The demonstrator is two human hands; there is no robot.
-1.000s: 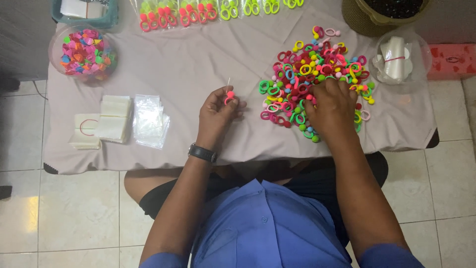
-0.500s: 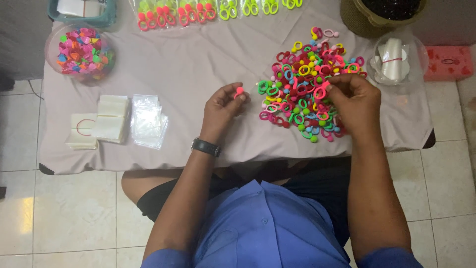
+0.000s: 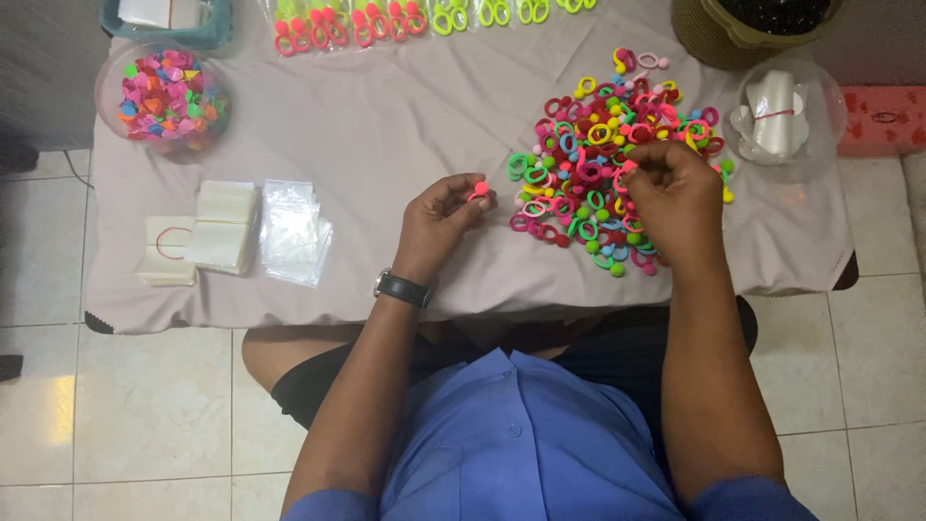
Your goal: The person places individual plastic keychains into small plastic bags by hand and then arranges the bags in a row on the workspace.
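My left hand [image 3: 442,220], with a black watch on the wrist, pinches a small red-pink ring [image 3: 478,190] above the grey tablecloth [image 3: 405,116]. My right hand [image 3: 675,198] rests on the near side of a heap of colourful plastic rings [image 3: 603,145] in pink, green, yellow and blue. Its fingers are curled into the heap around a pink ring; the grip is partly hidden.
A stack of small clear bags [image 3: 289,232] and white cards [image 3: 207,232] lies at the left. A clear bowl of coloured pieces [image 3: 169,92] stands far left. Packed ring rows [image 3: 386,19] line the far edge. A clear tub with bags [image 3: 781,116] stands at right.
My left hand lifted slightly and shifted right with the red-pink ring. My right hand drew back from the heap's middle toward its near right side, fingers closing on rings.
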